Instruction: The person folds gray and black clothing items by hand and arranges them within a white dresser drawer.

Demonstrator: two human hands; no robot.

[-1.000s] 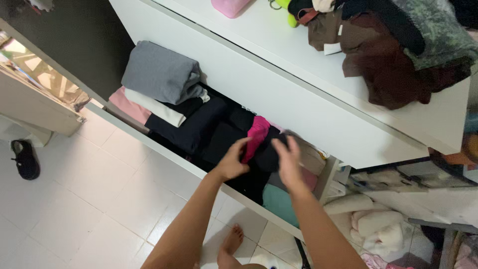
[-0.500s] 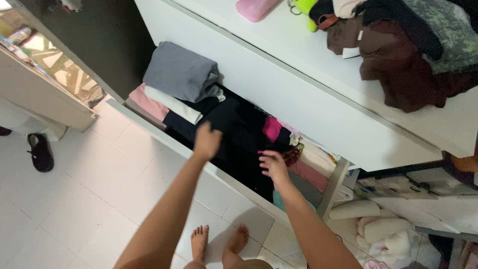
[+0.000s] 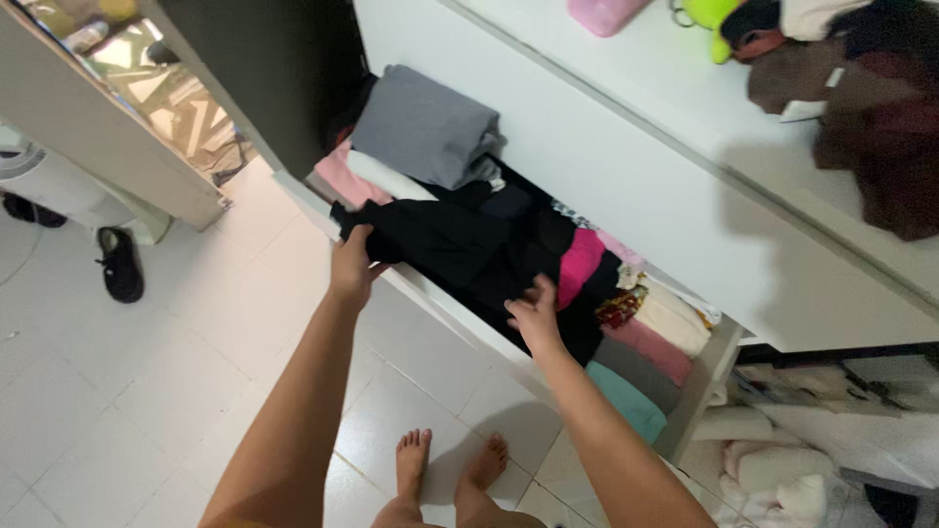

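The left hand (image 3: 350,266) pinches a black garment (image 3: 440,244) draped over the drawer's front edge (image 3: 430,298); the right hand (image 3: 533,315), fingers curled, grips its other end. Pulled unevenly, it might drag the pink garment (image 3: 579,266) out.

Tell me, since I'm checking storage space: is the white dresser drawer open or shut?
Open: the white dresser drawer is pulled out, and its folded clothes show from above.
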